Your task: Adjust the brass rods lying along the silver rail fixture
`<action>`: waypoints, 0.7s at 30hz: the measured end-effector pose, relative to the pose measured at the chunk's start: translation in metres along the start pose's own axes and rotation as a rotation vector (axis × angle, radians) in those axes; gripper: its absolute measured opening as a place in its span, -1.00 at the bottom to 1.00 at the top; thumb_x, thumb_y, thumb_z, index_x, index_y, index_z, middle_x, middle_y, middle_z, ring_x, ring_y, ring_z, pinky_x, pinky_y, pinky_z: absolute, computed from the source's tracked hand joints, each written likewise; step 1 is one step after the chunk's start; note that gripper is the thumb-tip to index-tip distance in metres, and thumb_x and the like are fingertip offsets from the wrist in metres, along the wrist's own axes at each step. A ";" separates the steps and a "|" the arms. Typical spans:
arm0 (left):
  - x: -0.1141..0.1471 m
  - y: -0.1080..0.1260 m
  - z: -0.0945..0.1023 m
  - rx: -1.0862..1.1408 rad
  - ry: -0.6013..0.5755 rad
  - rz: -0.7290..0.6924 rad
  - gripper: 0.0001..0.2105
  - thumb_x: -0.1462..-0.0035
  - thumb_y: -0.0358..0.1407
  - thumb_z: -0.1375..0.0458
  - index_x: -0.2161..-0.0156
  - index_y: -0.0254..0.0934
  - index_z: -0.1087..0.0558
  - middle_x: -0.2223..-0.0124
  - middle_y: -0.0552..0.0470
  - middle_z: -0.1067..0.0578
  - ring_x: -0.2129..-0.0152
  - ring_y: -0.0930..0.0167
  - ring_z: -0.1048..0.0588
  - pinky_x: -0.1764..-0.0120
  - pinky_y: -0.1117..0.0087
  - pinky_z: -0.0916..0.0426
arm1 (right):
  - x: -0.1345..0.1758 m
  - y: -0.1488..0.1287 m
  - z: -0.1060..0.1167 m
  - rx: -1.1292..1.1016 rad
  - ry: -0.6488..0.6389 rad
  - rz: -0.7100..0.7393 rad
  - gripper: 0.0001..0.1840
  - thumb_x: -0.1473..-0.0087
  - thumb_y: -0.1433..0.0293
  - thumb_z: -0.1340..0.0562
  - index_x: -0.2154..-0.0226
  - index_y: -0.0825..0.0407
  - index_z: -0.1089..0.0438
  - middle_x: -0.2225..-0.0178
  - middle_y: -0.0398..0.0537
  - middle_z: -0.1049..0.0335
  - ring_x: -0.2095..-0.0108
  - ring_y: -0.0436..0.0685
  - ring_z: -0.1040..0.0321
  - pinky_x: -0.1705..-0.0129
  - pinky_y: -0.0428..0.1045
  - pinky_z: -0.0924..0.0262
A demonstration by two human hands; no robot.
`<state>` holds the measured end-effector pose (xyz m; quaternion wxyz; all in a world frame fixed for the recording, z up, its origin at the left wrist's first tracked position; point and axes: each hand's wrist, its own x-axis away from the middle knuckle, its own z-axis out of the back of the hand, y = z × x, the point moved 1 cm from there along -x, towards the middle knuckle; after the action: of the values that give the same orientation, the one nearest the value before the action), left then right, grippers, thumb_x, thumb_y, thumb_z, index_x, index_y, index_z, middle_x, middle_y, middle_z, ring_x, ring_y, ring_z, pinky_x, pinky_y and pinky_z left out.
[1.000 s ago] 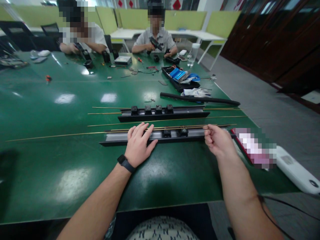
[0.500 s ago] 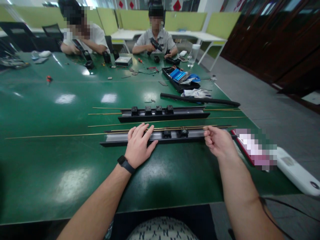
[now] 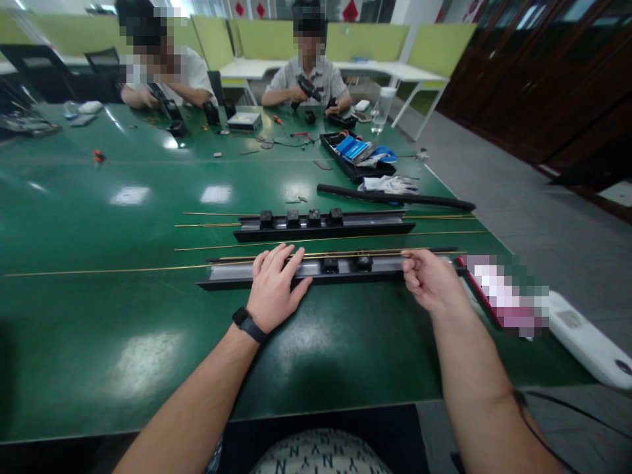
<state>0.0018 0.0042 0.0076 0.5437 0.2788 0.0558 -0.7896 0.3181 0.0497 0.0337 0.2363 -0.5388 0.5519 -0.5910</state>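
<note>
Near rail [image 3: 316, 270] lies flat on the green surface [image 3: 148, 316], lengthwise left to right, just in front of the person. Two black blocks [image 3: 345, 264] sit in its channel right of centre. Thin brass rods [image 3: 345, 253] lie along its far edge; at least one looks seated there, a long one [image 3: 99, 270] runs well out past the rail's left end.

Far rail [image 3: 323, 226], parallel and a little beyond, carries four black blocks in a row, with rods beside it. Judged from this: the far rail looks further along, and the near rail is part-way, with two blocks in and the rod work in hand.

Left hand [image 3: 273, 287]: palm down, fingers spread and laid flat over the left-centre of the near rail, pressing it to the surface. Wrist wears a black band [image 3: 248, 323].

Right hand [image 3: 430, 282]: fingers curled, thumb and forefinger pinching a rod at the rail's right end, forearm angled in from lower right.

Two other people work at the far side of the surface, their hands on their own tools
</note>
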 end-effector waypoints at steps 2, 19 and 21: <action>0.000 0.000 0.000 0.003 0.001 0.003 -0.50 -0.35 -0.11 -0.14 -0.32 -0.19 -0.32 -0.29 -0.19 -0.42 -0.31 0.14 -0.31 -0.33 0.01 -0.06 | 0.001 0.001 0.000 0.016 0.001 -0.002 -0.88 -0.16 0.44 -0.23 0.41 0.07 -0.41 0.69 -0.19 -0.33 0.85 -0.11 0.00 0.89 -0.21 0.23; 0.000 0.001 0.001 0.007 -0.002 0.009 -0.49 -0.35 -0.10 -0.13 -0.33 -0.18 -0.32 -0.30 -0.20 -0.42 -0.31 0.13 -0.30 -0.33 -0.01 -0.06 | 0.007 0.004 -0.007 0.036 -0.102 -0.067 -0.82 -0.27 0.39 -0.25 0.36 0.12 -0.44 0.69 -0.24 -0.29 0.84 -0.14 -0.01 0.86 -0.23 0.22; 0.000 0.001 0.001 0.007 -0.003 0.010 -0.49 -0.35 -0.10 -0.13 -0.33 -0.19 -0.32 -0.29 -0.20 -0.42 -0.31 0.13 -0.30 -0.33 -0.01 -0.06 | 0.006 0.003 -0.006 0.020 -0.085 -0.064 -0.80 -0.30 0.41 -0.21 0.37 0.12 -0.43 0.69 -0.24 -0.28 0.84 -0.14 -0.01 0.87 -0.24 0.22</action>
<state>0.0022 0.0036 0.0086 0.5469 0.2798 0.0506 -0.7875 0.3099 0.0458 0.0340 0.2460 -0.5783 0.5178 -0.5805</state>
